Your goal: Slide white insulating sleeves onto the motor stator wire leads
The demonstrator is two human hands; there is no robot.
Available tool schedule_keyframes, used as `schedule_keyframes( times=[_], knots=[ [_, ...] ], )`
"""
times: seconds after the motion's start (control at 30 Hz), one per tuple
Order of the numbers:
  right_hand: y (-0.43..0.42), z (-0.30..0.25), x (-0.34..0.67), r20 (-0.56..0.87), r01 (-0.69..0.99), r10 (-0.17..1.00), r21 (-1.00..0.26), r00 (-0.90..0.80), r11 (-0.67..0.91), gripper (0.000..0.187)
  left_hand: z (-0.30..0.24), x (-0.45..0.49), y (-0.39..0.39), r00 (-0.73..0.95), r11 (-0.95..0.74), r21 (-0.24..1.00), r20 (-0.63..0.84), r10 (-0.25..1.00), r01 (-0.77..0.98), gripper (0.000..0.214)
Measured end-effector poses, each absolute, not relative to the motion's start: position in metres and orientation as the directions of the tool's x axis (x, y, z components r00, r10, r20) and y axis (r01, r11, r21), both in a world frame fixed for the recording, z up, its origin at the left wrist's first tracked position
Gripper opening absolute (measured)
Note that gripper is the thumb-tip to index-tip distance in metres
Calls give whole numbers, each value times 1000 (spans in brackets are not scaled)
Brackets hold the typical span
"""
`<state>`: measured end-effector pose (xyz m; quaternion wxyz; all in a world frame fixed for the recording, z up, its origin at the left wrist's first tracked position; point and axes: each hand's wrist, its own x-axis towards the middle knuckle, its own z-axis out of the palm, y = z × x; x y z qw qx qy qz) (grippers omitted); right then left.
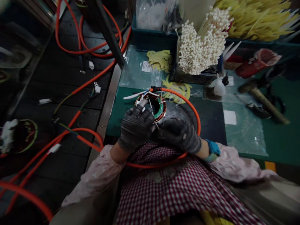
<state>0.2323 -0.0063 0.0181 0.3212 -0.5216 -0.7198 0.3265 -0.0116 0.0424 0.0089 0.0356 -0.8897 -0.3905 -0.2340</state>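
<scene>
Both my hands wear dark gloves at the near edge of a green worktable point(281, 137). My left hand point(136, 126) is closed around the near side of a round motor stator point(156, 105) with copper windings and a green ring. White leads and ties stick out of the stator. My right hand point(179, 133) is curled just right of and below the stator, fingers closed; what it holds is hidden. An orange cable point(195, 114) loops from the stator's top round my right hand and across my checked apron.
A bundle of white cable ties point(201, 43) stands behind the stator, yellow ties point(255, 18) behind it. A hammer point(264, 97), a small white bottle point(219, 88) and plastic bags lie to the right. Orange cables point(89, 47) and another stator point(22, 136) lie on the dark surface at left.
</scene>
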Motion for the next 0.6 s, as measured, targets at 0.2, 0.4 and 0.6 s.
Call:
schedule_keyframes(
  times=[0.2, 0.4, 0.6],
  knots=[
    [33, 27, 230, 447, 719, 845, -479, -293, 503, 33, 6, -12, 43, 609, -711, 102, 439, 660, 696, 13],
    [34, 33, 234, 379, 779, 858, -393, -348, 489, 43, 2, -13, 44, 561, -698, 170, 479, 675, 696, 17],
    [39, 28, 229, 244, 824, 916, -408, -318, 394, 43, -1, -16, 51, 508, -744, 271, 587, 631, 610, 14]
  ],
)
